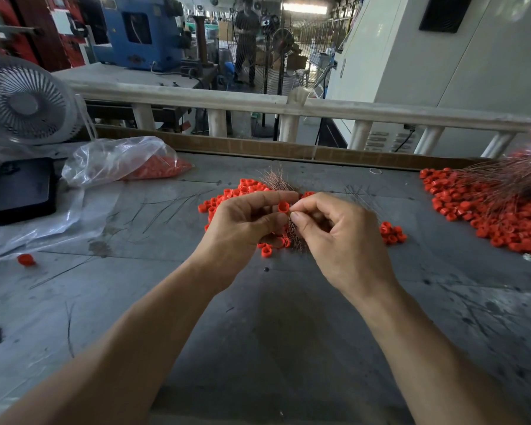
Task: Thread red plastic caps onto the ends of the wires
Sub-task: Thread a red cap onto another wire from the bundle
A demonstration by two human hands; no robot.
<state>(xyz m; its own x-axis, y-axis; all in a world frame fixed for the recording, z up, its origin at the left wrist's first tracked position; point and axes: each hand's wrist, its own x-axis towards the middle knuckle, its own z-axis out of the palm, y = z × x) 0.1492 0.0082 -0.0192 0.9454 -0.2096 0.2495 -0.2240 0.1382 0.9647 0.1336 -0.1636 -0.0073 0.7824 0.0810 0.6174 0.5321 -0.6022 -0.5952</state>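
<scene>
No text, label, brand, number or sign could be read anywhere in the view.

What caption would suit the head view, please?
Both hands, left and right, pinch one small red plastic cap over copper wires.
</scene>
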